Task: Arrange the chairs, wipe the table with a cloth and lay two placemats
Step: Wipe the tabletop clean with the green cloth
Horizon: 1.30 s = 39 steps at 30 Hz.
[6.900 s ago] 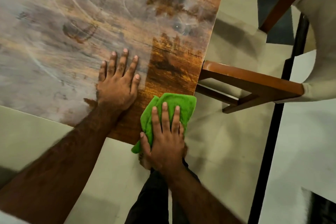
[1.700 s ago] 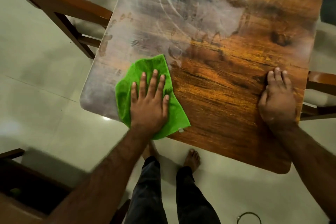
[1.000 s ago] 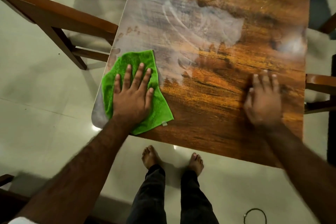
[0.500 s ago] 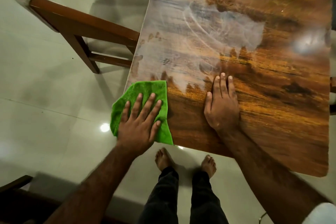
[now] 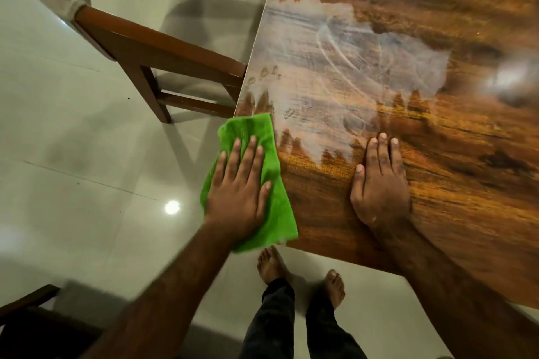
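A glossy wooden table point(image 5: 437, 154) fills the right of the head view, with a pale hazy smear across its near-left part. A green cloth point(image 5: 256, 137) lies over the table's near-left corner and hangs past the edge. My left hand point(image 5: 237, 192) presses flat on the cloth with fingers spread. My right hand point(image 5: 379, 183) rests palm down on the bare wood to the right of the cloth, holding nothing. A wooden chair point(image 5: 157, 49) with a pale seat stands against the table's left side. No placemats are in view.
Pale glossy floor tiles point(image 5: 73, 169) lie to the left and below. My bare feet point(image 5: 300, 274) stand just under the table's near edge. Part of another dark chair point(image 5: 29, 315) shows at the bottom left corner.
My left hand has slid the cloth from further in on the table to its near-left corner, hanging over the edge. My right hand moved left from the table's right edge to beside the cloth.
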Available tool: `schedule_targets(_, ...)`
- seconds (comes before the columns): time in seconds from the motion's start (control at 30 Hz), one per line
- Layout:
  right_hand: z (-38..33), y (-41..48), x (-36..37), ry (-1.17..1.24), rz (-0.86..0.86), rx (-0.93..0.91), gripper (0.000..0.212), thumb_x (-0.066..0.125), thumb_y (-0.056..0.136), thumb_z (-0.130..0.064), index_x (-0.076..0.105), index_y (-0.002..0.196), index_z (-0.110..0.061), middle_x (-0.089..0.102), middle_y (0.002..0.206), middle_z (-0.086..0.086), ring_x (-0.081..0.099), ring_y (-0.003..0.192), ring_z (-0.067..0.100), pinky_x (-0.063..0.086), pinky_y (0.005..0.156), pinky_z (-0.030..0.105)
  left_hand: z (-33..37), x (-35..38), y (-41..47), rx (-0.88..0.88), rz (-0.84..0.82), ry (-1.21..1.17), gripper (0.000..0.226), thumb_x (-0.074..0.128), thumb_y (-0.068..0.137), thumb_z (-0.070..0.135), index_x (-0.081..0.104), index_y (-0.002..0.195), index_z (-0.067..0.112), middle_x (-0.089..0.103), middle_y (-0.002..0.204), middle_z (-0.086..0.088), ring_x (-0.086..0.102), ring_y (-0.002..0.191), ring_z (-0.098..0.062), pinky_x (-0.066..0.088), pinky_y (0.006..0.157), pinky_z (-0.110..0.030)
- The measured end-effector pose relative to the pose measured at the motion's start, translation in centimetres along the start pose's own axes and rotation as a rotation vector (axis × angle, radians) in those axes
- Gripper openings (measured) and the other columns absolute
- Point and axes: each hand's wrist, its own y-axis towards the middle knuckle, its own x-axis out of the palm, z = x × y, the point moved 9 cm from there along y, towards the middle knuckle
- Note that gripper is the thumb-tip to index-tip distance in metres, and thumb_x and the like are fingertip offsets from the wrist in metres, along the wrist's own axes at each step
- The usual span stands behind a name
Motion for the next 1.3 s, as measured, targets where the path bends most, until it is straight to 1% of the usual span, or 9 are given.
schedule_targets(0.1,-0.1,0.1,0.1,0.006,-0.008,-0.006,0.069,0.03,0.113,-0.039,0.027,0.172,-0.004,0.023,0.181,0.016,0.011,0.171,0.035,0.015,0.138,0.049,0.2,1.1,-5.5,0.007,-0.033,0.0,0.076,0.023,0.115,0.051,0.008,0.177,0.011,-0.002,0.187,-0.01,-0.001,0.173,-0.033,0.019,0.137,-0.059)
schedule_targets(0.17,-0.2,0.3,0.0,0.007,-0.007,-0.01,0.069,0.029,0.113,-0.038,0.028,0.172,-0.003,0.023,0.181,0.016,0.011,0.171,0.035,0.016,0.138,0.05,-0.2,1.0,-5.0,0.006,-0.03,0.005,0.076,0.025,0.115,0.05,0.009,0.177,0.01,0.0,0.187,-0.01,0.0,0.173,-0.033,0.021,0.136,-0.059)
schedule_targets(0.47,0.0,0.6,0.2,0.012,-0.006,0.001,0.069,0.032,0.112,-0.039,0.029,0.172,-0.005,0.024,0.182,0.013,0.011,0.171,0.034,0.016,0.137,0.048,-0.5,-3.1,16.3,0.056,0.072,0.023,0.077,0.022,0.112,0.052,0.014,0.177,0.01,0.006,0.186,-0.01,0.005,0.173,-0.034,0.012,0.138,-0.056)
schedule_targets(0.57,-0.1,0.5,0.2,0.005,0.006,-0.011,0.069,0.033,0.111,-0.038,0.031,0.171,-0.004,0.025,0.181,0.015,0.013,0.17,0.035,0.016,0.137,0.048,-0.3,-3.4,19.9,0.041,0.057,0.022,0.079,0.02,0.111,0.052,0.013,0.177,0.009,0.005,0.186,-0.011,0.004,0.172,-0.035,0.008,0.139,-0.054)
schedule_targets(0.73,0.0,0.3,0.2,0.002,0.013,-0.014,0.069,0.035,0.111,-0.036,0.032,0.171,-0.003,0.026,0.18,0.016,0.013,0.17,0.036,0.018,0.137,0.049,1.9,-2.7,15.5,0.002,0.074,-0.014,0.078,0.023,0.113,0.049,0.012,0.177,0.007,0.003,0.186,-0.014,0.0,0.172,-0.036,0.008,0.138,-0.056)
schedule_targets(0.9,0.0,0.1,0.1,0.05,0.014,-0.02,0.068,0.035,0.11,-0.034,0.034,0.17,-0.003,0.027,0.18,0.015,0.014,0.17,0.035,0.019,0.138,0.048,7.7,-0.2,5.2,0.085,-0.017,-0.035,0.077,0.022,0.116,0.051,-0.001,0.177,0.009,-0.013,0.185,-0.012,-0.016,0.171,-0.033,0.007,0.138,-0.057)
schedule_targets(1.0,0.1,0.2,0.0,0.114,0.021,-0.017,0.066,0.033,0.11,-0.032,0.036,0.169,-0.003,0.029,0.18,0.014,0.015,0.17,0.033,0.021,0.137,0.049,8.9,0.7,2.9,0.106,-0.037,-0.032,0.077,0.023,0.116,0.051,-0.002,0.177,0.011,-0.015,0.185,-0.01,-0.017,0.171,-0.031,0.007,0.138,-0.056)
schedule_targets(1.1,0.1,0.4,0.0,0.168,0.016,-0.006,0.066,0.032,0.111,-0.034,0.036,0.169,-0.004,0.029,0.18,0.012,0.015,0.171,0.031,0.022,0.137,0.05,8.9,0.1,6.0,0.157,-0.008,-0.013,0.076,0.024,0.116,0.05,0.003,0.178,0.011,-0.009,0.186,-0.01,-0.011,0.172,-0.031,0.007,0.138,-0.056)
schedule_targets(1.3,0.6,0.7,0.3,0.221,-0.003,0.002,0.067,0.029,0.112,-0.037,0.034,0.17,-0.004,0.027,0.181,0.012,0.011,0.171,0.028,0.02,0.138,0.049,12.3,-1.8,19.3,0.216,0.056,0.025,0.077,0.021,0.112,0.05,0.014,0.177,0.01,0.005,0.186,-0.011,0.001,0.173,-0.034,0.007,0.138,-0.056)
